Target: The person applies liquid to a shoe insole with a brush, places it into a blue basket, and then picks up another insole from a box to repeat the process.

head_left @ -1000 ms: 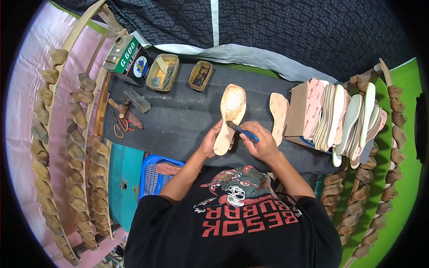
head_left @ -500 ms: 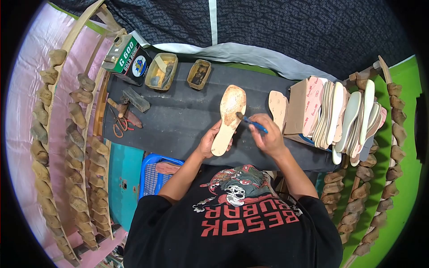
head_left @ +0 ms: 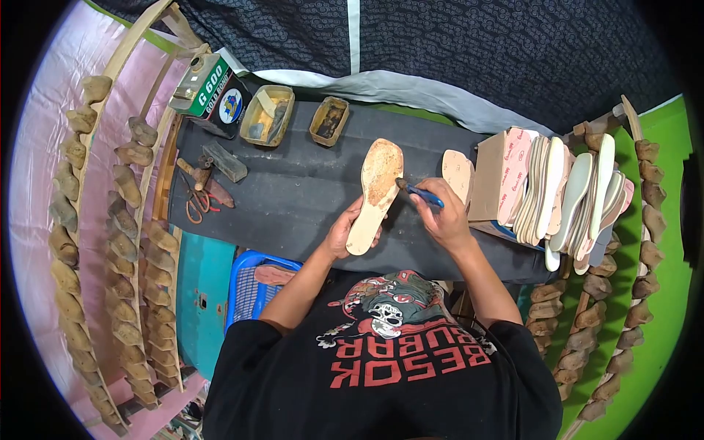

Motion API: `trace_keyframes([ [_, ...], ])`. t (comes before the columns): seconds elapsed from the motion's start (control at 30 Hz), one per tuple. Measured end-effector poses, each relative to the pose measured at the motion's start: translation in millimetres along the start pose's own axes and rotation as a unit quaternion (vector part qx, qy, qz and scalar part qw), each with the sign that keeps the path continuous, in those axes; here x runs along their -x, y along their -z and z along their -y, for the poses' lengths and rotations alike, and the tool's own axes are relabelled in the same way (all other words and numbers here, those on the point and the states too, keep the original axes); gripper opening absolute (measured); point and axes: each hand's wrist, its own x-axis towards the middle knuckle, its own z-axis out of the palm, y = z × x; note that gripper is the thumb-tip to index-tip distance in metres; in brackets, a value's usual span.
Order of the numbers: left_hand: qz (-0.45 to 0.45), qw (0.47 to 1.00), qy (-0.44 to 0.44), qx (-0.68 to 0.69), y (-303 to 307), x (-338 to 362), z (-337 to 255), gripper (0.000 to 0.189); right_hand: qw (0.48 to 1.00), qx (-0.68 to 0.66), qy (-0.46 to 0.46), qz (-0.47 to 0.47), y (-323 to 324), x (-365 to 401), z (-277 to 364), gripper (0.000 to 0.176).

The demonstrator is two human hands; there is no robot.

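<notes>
A pale insole (head_left: 381,192) with a brown, speckled coating on its wide part is held up over the dark tabletop. My left hand (head_left: 347,233) grips its narrow end from the left, with fingertips showing at the right edge. In my right hand (head_left: 445,217) is a brush with a blue handle (head_left: 425,195); its dark bristles touch the insole's right edge, near the middle. Right of the brush, another pale insole (head_left: 458,176) lies on the table beside the cardboard box.
Many insoles (head_left: 543,183) stand stacked at the box (head_left: 490,176). Two tubs (head_left: 268,116) (head_left: 328,122) and a glue can (head_left: 209,95) stand at the back left, near scissors (head_left: 195,205) and a hammer (head_left: 192,172). Racks of wooden lasts flank the table; a blue basket (head_left: 246,290) sits below its front edge.
The brush has moved slightly up and right, from the insole's coated surface to its right edge. My right hand has shifted a little, while my left hand holds nearly still.
</notes>
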Motion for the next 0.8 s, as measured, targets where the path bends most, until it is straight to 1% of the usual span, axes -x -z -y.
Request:
trace_keyframes([
  [0.1,-0.009,1.0,-0.002,-0.002,-0.5,1.2,0.8,0.064,0.998,-0.004,-0.054,0.016,-1.5,0.2,1.3,0.024],
  [0.2,-0.017,1.0,-0.01,-0.013,0.5,1.1,0.3,0.065,1.0,0.009,-0.007,0.014,-5.1,3.4,3.2,0.025],
  [0.23,-0.019,1.0,-0.013,-0.018,0.6,1.1,0.6,0.066,1.0,-0.002,0.0,0.026,-6.9,6.2,6.9,0.025],
  [0.3,-0.038,0.998,-0.015,-0.039,-1.9,1.0,-1.1,0.068,0.998,-0.023,0.016,0.049,-10.8,10.5,14.1,0.025],
  [0.4,-0.074,0.994,-0.027,-0.069,-2.4,0.1,-1.4,0.071,0.998,-0.015,0.037,0.056,-12.6,7.9,16.4,0.025],
  [0.43,-0.087,0.993,-0.032,-0.078,-2.2,-0.5,-0.5,0.072,0.999,-0.024,0.027,0.039,-13.2,6.2,11.8,0.024],
  [0.53,-0.082,0.992,-0.024,-0.09,-0.5,1.1,-3.2,0.073,1.0,0.017,0.009,0.005,-6.3,-2.7,3.6,0.023],
  [0.57,-0.081,0.992,-0.021,-0.094,-0.4,1.6,-3.8,0.073,1.0,0.008,-0.019,-0.008,-4.5,-1.9,1.7,0.022],
  [0.67,-0.08,0.991,-0.014,-0.102,-2.0,2.4,-4.3,0.072,1.0,0.014,-0.01,-0.021,-3.4,-1.8,4.8,0.023],
  [0.8,-0.089,0.99,-0.024,-0.106,-0.2,1.1,1.8,0.068,1.0,-0.016,0.002,-0.024,-14.4,7.3,13.1,0.025],
])
